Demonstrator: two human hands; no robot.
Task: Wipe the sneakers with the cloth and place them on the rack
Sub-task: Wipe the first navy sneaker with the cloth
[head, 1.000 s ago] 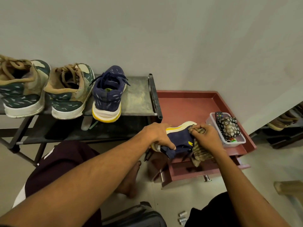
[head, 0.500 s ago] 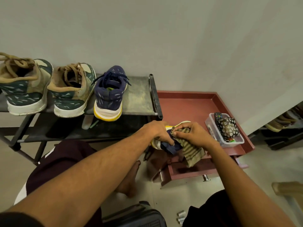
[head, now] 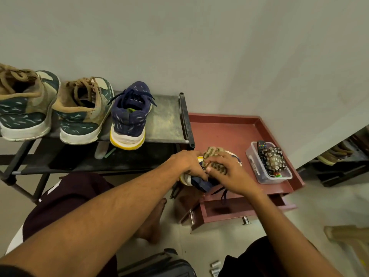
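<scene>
Sneakers stand heels-out along the top shelf of the rack [head: 165,118]. The leftmost green sneaker [head: 22,108] is cut off by the frame's edge, a second green sneaker [head: 81,114] stands just beside it, and a navy sneaker [head: 129,116] with a yellow-edged sole comes next. On the dim lower shelf, a pale object and a thin green stick lie under that sole; what they are is hard to tell.

Right of the rack's end bar, over the front of a red table [head: 223,132], the left hand [head: 189,164] grips the held sneaker [head: 201,182], fingers curled over its near end. The hands cover most of it: only a patch of navy upper, a bit of white-and-yellow sole and a dangling lace show. The striped cloth [head: 216,166] sits bunched on top of this shoe. The right hand [head: 231,176] clamps it there with curled fingers, touching the left hand.

Farther right on the table, a clear plastic box [head: 257,168] holds a remote [head: 262,146] and a flowered pouch [head: 274,158]. Small bright items beneath the pouch are too small to identify. At the far right, sandals [head: 331,154] lie partly hidden behind the wall corner.
</scene>
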